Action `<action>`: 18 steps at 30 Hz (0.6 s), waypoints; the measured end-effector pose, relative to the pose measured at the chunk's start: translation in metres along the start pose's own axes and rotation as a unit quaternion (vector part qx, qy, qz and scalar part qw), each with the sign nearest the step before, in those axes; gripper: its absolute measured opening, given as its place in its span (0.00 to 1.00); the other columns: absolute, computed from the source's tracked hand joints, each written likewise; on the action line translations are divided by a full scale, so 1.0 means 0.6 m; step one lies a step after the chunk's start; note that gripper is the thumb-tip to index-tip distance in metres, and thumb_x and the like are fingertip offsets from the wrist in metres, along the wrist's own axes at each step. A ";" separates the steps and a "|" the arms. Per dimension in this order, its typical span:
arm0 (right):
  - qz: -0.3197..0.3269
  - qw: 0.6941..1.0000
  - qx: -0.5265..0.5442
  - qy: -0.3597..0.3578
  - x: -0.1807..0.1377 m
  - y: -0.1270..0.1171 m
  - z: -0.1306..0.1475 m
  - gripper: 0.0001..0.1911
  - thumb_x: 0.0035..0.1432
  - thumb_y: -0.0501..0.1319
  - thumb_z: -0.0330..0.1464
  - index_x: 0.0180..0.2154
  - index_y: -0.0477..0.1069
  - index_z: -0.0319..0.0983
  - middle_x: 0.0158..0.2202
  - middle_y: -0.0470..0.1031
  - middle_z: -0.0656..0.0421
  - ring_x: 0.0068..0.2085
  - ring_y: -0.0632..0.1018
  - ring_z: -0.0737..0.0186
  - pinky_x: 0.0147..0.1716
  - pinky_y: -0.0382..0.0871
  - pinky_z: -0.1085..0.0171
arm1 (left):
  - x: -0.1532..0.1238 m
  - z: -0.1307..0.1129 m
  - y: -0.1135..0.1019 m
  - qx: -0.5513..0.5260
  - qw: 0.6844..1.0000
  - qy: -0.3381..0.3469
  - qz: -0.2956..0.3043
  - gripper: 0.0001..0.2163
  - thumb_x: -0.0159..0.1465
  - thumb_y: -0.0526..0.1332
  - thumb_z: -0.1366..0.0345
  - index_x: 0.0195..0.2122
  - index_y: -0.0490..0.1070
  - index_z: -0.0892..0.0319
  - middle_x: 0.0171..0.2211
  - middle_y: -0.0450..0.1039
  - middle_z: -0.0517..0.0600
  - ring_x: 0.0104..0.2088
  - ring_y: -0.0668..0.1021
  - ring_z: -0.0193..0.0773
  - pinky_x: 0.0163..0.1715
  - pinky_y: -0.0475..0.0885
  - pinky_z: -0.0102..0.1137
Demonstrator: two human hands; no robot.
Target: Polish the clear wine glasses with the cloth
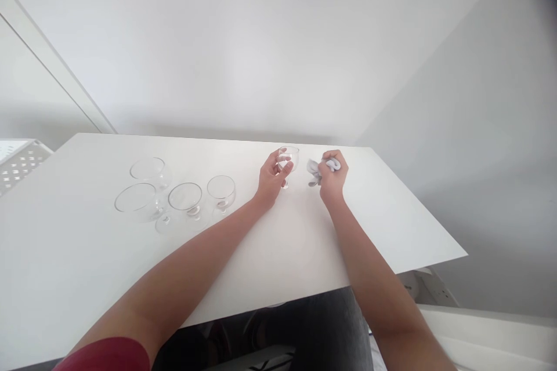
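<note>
Near the far edge of the white table, my left hand (271, 178) is closed round a clear stemmed glass (292, 157), its rim facing up. A short way to the right, my right hand (335, 178) grips a crumpled white cloth (313, 170), part of which sticks out towards the glass. Cloth and glass are apart. Several more clear stemmed glasses stand to the left of my left forearm: one glass (221, 188) is closest to it, with another glass (185, 197) beside it. Farther left are a wide glass (136, 200) and, behind that, another glass (148, 170).
The white table (287, 249) backs onto a pale wall (243, 58). A white perforated basket (26, 162) is at the far left, beyond the table's edge. Below the right edge, a power strip (439, 290) shows in part.
</note>
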State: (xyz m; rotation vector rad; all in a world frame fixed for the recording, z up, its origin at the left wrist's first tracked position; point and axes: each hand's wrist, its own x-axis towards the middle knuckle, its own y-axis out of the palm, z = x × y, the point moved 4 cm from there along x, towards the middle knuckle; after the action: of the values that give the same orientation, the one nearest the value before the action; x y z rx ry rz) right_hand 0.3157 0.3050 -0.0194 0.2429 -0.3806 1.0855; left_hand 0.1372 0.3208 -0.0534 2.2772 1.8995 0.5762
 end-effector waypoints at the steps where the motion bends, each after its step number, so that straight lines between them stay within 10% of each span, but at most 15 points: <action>1: 0.044 0.999 -0.010 0.010 0.000 0.006 -0.002 0.09 0.47 0.60 0.29 0.34 0.70 0.44 0.29 0.64 0.65 0.25 0.62 0.69 0.18 0.58 0.72 | 0.000 -0.001 -0.001 0.009 1.000 0.003 -0.007 0.29 0.62 0.69 0.45 0.62 0.70 0.49 0.54 0.73 0.53 0.24 0.67 0.26 0.22 0.70 0.27; 8: 0.325 0.934 -0.147 0.029 -0.028 0.060 -0.011 0.09 0.56 0.66 0.38 0.36 0.80 0.41 0.29 0.78 0.62 0.28 0.71 0.66 0.24 0.64 0.69 | 0.003 -0.001 -0.005 0.063 0.996 0.048 -0.035 0.29 0.61 0.71 0.49 0.62 0.71 0.47 0.56 0.73 0.53 0.31 0.71 0.31 0.31 0.72 0.29; 18: 0.319 0.916 -0.243 0.017 -0.022 0.054 -0.063 0.05 0.52 0.69 0.35 0.32 0.81 0.42 0.28 0.81 0.61 0.28 0.76 0.61 0.25 0.65 0.67 | 0.005 0.009 0.003 0.081 0.996 0.044 0.018 0.29 0.60 0.72 0.50 0.61 0.71 0.47 0.59 0.73 0.53 0.31 0.70 0.32 0.35 0.74 0.32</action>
State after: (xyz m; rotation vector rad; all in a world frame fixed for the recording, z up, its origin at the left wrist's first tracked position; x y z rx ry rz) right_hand 0.2883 0.3230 -0.0590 -0.3732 -0.7123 1.5861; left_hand 0.1410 0.3239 -0.0572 2.4265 2.0192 0.5553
